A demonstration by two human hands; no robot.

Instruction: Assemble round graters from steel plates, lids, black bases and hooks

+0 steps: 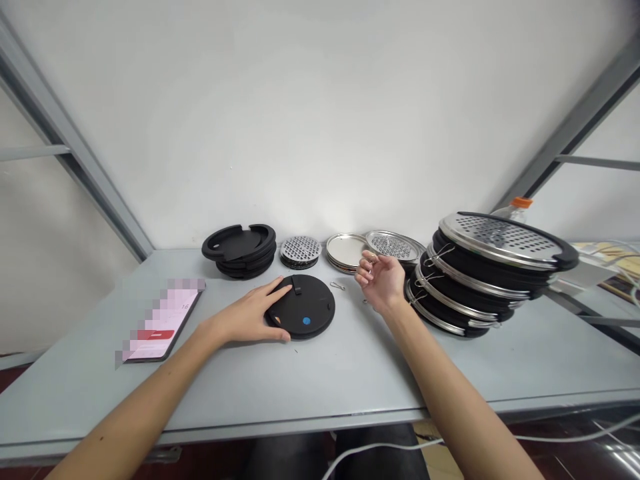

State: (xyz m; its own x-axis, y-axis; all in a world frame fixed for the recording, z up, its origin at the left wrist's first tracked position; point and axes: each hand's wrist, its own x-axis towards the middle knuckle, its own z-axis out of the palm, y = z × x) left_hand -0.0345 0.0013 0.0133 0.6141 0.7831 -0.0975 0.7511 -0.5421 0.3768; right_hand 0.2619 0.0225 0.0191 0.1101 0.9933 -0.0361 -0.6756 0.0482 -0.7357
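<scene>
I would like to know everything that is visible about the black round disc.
The black disc is round, apparently plastic, and lies flat on the grey table. Its upper face bears a blue dot, a small rectangular piece towards the far edge and a small bump at right. The left grip spreads over its left side, thumb near its front edge.

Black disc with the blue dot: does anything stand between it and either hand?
Nothing visible separates the left hand from the black disc: it rests on the disc. Between disc and right hand, a small metal clip lies on the table, low enough that it hardly seems an obstacle.
</scene>
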